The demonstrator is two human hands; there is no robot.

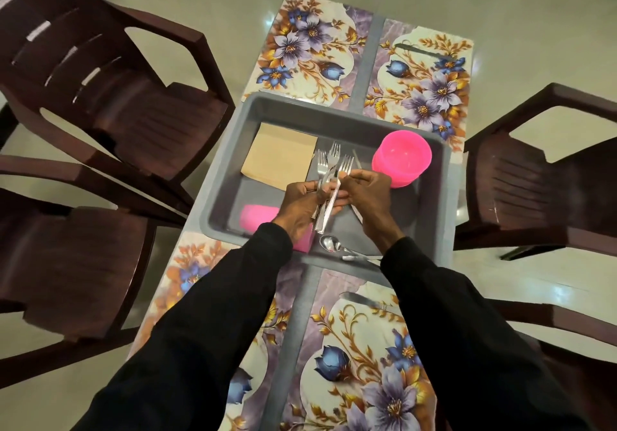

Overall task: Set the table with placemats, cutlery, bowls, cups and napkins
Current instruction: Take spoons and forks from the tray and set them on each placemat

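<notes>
A grey tub (233,150) stands mid-table on floral placemats (417,80). Above the tub my left hand (300,207) grips a bunch of steel forks (329,163), tines pointing away. My right hand (370,190) pinches the neck of the rightmost fork (345,167). Inside the tub lie tan napkins (280,157), stacked pink bowls (402,157), pink cups (258,218) partly hidden by my left arm, and spoons (330,243). One knife (364,300) lies on the near right placemat and another knife (420,51) on the far right one.
Dark brown plastic chairs stand on the left (110,97) and on the right (541,177) of the narrow table. A further chair (66,263) sits at the near left. Shiny pale floor tiles (534,30) surround the table.
</notes>
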